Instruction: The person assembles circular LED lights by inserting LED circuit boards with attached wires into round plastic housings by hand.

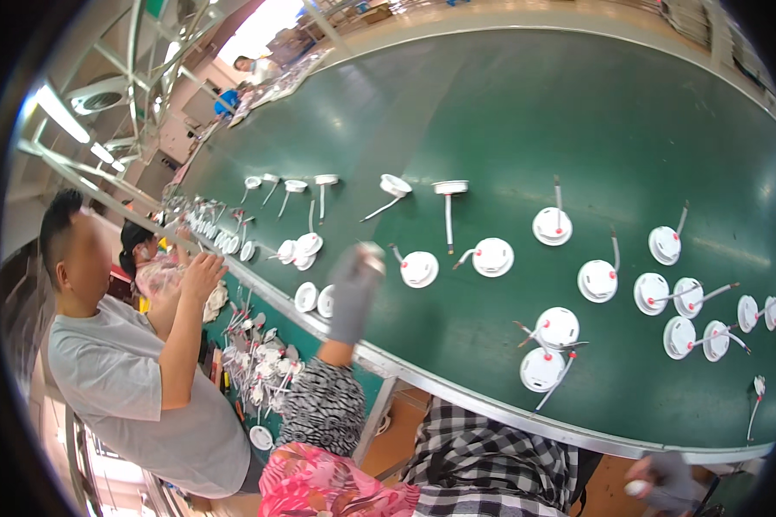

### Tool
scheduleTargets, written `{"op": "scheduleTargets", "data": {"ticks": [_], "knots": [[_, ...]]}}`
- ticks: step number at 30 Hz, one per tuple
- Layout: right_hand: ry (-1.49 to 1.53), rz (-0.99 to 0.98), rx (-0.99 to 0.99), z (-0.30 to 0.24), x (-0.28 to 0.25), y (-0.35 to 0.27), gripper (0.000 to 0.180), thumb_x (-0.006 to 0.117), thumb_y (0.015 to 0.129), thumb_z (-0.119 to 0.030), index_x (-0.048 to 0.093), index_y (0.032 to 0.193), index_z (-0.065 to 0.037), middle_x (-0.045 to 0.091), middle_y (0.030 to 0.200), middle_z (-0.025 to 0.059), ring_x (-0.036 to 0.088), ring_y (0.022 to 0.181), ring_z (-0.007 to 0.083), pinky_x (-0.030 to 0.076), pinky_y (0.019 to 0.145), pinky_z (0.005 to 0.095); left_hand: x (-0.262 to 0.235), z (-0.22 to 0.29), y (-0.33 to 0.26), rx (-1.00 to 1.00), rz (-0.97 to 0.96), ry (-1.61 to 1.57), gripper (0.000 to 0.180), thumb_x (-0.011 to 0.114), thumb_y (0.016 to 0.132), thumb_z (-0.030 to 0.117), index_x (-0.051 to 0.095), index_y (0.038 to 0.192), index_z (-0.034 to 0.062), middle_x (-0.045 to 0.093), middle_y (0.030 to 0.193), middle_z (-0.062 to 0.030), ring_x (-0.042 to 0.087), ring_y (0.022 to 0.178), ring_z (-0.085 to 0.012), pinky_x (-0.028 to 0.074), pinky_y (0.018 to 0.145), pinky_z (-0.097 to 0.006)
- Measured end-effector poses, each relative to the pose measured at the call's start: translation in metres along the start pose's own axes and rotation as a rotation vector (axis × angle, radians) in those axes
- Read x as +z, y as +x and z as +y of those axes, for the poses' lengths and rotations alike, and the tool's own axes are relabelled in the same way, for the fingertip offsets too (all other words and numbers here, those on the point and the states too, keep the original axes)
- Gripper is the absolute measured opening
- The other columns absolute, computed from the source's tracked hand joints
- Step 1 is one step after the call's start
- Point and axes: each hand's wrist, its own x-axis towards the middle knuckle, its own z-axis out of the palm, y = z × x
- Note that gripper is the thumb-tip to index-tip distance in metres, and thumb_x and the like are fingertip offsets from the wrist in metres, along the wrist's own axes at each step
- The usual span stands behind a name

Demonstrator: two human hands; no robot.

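My left hand [352, 297], in a grey glove with bare fingertips, reaches over the green work surface. It is blurred, and whether its fingers hold anything cannot be made out. Beside it lie two round white discs [306, 297], and to its right is a round white lamp-like unit [419, 269] with a grey cable. My right hand [671, 484], also grey-gloved, is low at the right, below the surface's near edge. Its fingers close around a small white piece [637, 488], too blurred to name.
Several more white units with cables [552, 226] are spread over the green surface [509, 112], which has a metal edge [457, 392]. At left, a person in a grey shirt [147, 370] raises both hands. A lower green table holds a heap of cabled parts [263, 366].
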Motion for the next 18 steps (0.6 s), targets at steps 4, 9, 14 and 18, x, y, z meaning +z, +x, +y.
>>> {"op": "scheduleTargets", "data": {"ticks": [4,9,14,18], "knots": [[0.047,-0.094,-0.031,0.020,0.050,0.057,0.018,0.069,0.091,-0.015,0.063,0.103,-0.003,0.064,0.094,0.0021,0.057,0.085,0.0118,0.048,0.073,0.0298,0.037,-0.068,-0.031,0.080,0.021,0.625,0.079,0.080,0.079,0.027,0.040,0.142,0.0008,0.051,0.127,-0.0166,0.056,0.109,-0.0234,0.049,0.093,-0.036],[0.081,-0.130,-0.038,-0.008,0.092,0.098,0.021,0.073,0.087,-0.020,0.066,0.097,-0.003,0.061,0.083,0.0000,0.056,0.078,0.0098,0.045,0.068,0.0263,0.067,-0.044,0.002,-0.146,-0.365,0.247,0.103,0.078,0.082,0.033,0.013,0.154,-0.0047,0.035,0.152,-0.0255,0.043,0.137,-0.0300,0.036,0.112,-0.039],[0.063,-0.101,-0.041,0.011,0.092,0.088,0.021,0.071,0.091,-0.017,0.065,0.107,-0.005,0.067,0.095,0.0033,0.061,0.086,0.0124,0.050,0.076,0.0288,-0.016,-0.008,0.013,0.257,-0.502,0.975,0.105,0.087,0.063,0.033,0.032,0.151,0.0141,0.039,0.149,-0.0194,0.035,0.140,-0.0386,0.028,0.115,-0.048],[0.063,-0.064,-0.083,0.024,0.089,0.091,0.027,0.069,0.088,-0.026,0.069,0.105,-0.005,0.069,0.095,0.0040,0.061,0.086,0.0137,0.048,0.077,0.0287,-0.098,-0.057,0.027,0.185,-0.590,1.571,0.098,0.087,0.058,0.028,0.040,0.145,0.0259,0.046,0.142,-0.0094,0.033,0.142,-0.0357,0.021,0.116,-0.057]]}}
